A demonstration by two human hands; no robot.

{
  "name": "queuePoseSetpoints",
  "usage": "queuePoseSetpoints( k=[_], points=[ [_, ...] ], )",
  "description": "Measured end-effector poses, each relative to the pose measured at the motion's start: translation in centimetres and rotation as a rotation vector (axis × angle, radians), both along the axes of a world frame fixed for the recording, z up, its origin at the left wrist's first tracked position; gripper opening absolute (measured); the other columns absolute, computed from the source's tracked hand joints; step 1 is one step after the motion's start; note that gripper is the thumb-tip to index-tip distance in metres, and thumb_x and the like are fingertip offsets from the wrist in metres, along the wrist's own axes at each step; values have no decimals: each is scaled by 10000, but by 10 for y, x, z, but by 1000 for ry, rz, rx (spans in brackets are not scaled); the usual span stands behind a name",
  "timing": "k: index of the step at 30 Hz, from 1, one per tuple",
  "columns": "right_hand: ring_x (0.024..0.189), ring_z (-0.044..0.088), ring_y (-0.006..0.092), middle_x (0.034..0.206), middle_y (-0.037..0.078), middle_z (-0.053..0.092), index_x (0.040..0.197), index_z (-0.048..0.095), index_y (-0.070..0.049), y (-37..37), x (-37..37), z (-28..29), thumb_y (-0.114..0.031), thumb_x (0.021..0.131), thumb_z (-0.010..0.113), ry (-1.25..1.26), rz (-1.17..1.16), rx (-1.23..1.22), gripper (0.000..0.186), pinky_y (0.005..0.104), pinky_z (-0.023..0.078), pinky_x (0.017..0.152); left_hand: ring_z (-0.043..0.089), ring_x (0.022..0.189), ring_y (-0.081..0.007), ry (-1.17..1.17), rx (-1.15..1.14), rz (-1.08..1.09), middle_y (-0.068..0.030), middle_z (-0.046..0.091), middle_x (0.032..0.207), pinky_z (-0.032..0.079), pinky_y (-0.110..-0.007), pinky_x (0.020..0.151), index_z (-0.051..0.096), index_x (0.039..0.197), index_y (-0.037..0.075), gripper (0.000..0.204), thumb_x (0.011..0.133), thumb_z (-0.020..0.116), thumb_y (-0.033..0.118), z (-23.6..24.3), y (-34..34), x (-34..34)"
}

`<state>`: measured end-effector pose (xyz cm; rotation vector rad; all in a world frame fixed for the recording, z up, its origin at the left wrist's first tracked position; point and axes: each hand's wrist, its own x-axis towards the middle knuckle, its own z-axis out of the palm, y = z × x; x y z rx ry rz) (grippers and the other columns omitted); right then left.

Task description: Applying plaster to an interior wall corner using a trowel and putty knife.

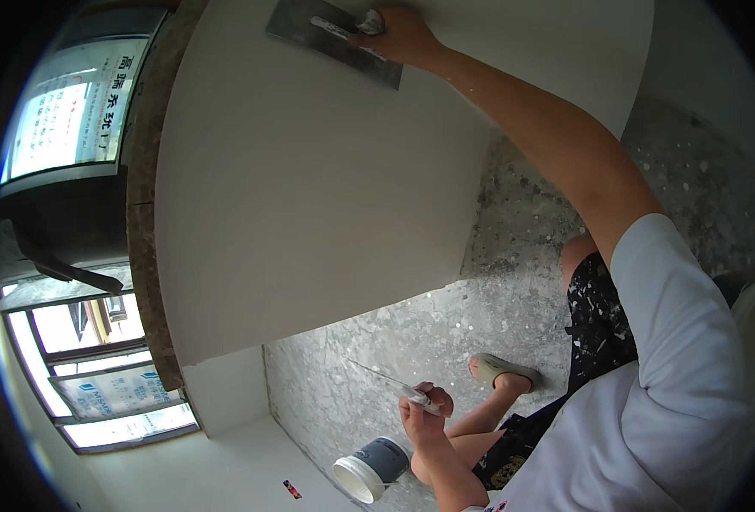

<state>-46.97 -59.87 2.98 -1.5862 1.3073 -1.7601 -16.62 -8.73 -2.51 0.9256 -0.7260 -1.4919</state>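
Across the upper part of the pale, smooth wall, my right arm is stretched out. My right hand is closed round the handle of a plastering trowel, whose broad grey metal blade lies against or very close to the wall surface. Lower down, in front of my body, my left hand grips the whitish, smeared handle of a putty knife. Its thin blade shows nearly edge-on and points away from me, above the floor.
A white-rimmed bucket with a dark label stands near my legs. The grey concrete floor is spotted with white. Along the wall's left edge runs a rough brown border, with windows beyond. A small red-and-black item shows at the bottom.
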Motion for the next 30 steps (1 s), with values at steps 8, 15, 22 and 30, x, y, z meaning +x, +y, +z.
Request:
queuePoseSetpoints(
  k=[8, 15, 22, 30],
  points=[
    [603, 577, 150, 675, 55, 629, 796, 645, -46, 95, 69, -36, -386, 784, 768, -11, 197, 47, 362, 319, 453, 582, 506, 569, -197, -64, -47, 76, -134, 616, 840, 369, -301, 455, 581, 1164, -44, 432, 965, 541, 337, 10, 23, 19],
    [632, 636, 265, 695, 104, 630, 831, 646, -64, 221, 185, -39, -403, 790, 739, -5, 203, 24, 355, 381, 490, 587, 467, 555, -171, -132, -128, 123, -85, 579, 856, 355, -292, 459, 552, 1210, 2, 435, 1014, 415, 365, 19, 50, 45],
    [778, 633, 338, 834, 121, 638, 897, 611, -76, 351, 293, -29, -286, 742, 750, -135, 599, 127, 296, 437, 495, 705, 508, 589, -194, -74, -125, 347, -73, 594, 839, 391, -311, 472, 570, 1188, 8, 427, 979, 502, 374, 35, 70, 66],
    [688, 584, 89, 749, 2, 642, 831, 651, -35, 297, 154, -37, -177, 789, 780, -628, 1343, 333, 197, 250, 464, 637, 531, 591, -184, -216, 107, 267, -107, 624, 825, 398, -295, 484, 580, 1143, -34, 411, 959, 555, 333, 36, 61, 66]
  ],
)
